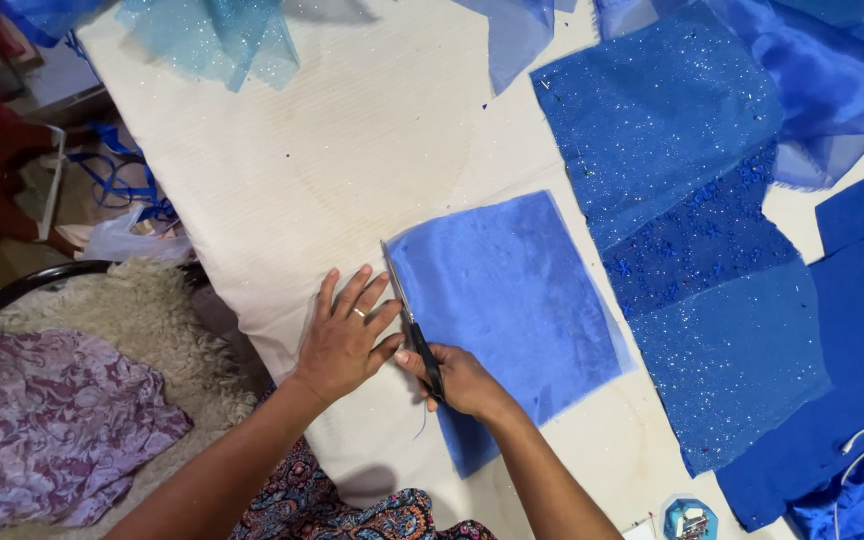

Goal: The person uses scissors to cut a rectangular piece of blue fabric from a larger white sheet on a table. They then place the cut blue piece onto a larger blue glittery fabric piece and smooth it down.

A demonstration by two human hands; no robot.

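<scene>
Scissors (410, 318) handles hidden inside right hand (460, 380) grip on blue fabric (512, 300).

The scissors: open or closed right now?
Open. The scissors in the right hand show blades parted along the left edge of the blue fabric.

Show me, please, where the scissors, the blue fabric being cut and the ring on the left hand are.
scissors (404, 300), head view, on the blade along the fabric edge.
blue fabric (512, 300), head view, on its flat middle.
ring (359, 313), head view, on a finger of the left hand (342, 340).
</scene>
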